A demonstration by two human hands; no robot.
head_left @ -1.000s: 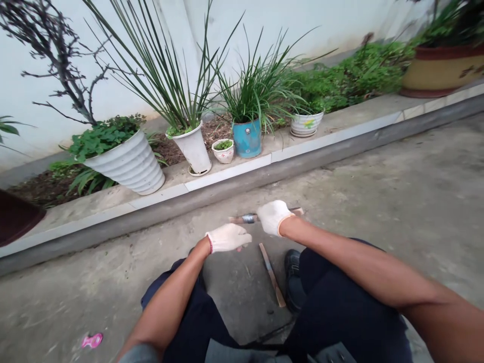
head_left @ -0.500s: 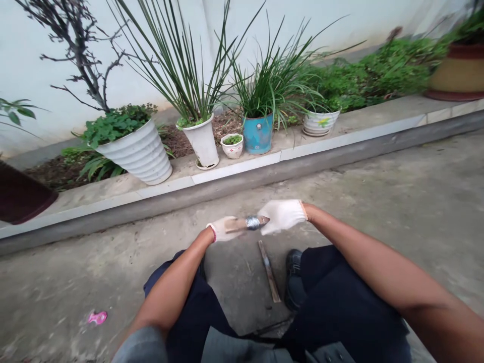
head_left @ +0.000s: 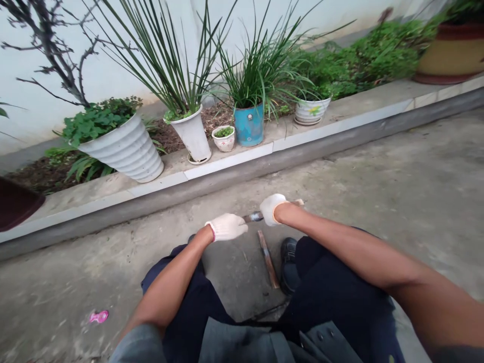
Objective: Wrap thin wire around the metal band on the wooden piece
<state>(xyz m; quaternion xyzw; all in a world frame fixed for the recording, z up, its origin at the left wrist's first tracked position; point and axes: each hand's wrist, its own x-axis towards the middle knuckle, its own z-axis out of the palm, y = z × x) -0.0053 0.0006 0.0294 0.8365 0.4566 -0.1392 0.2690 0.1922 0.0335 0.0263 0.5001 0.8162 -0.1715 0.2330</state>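
Both my hands wear white knitted gloves and hold one wooden stick with a silvery band, perhaps wire, wrapped around it [head_left: 255, 217]. At the stick's left end, my left hand [head_left: 228, 227] is closed, its fingers pressed together on the wood. My right hand [head_left: 271, 208] wraps round the stick just right of the silvery band. A pale end of the stick pokes out beyond my right wrist. Below the hands, a second wooden strip [head_left: 267, 259], with a greyish patch near its upper part, lies on the concrete between my feet.
A low tiled ledge [head_left: 230, 167] runs across ahead, bearing a ribbed white pot [head_left: 126, 151], a tall white pot [head_left: 192, 137], a small bowl pot [head_left: 224, 142] and a blue pot [head_left: 249, 126]. A pink object [head_left: 99, 316] lies on the concrete floor at left.
My right hand has turned and now grips the stick right of the silvery band, with the stick reaching past its wrist. My left hand now covers the stick's left end. The view has shifted slightly.
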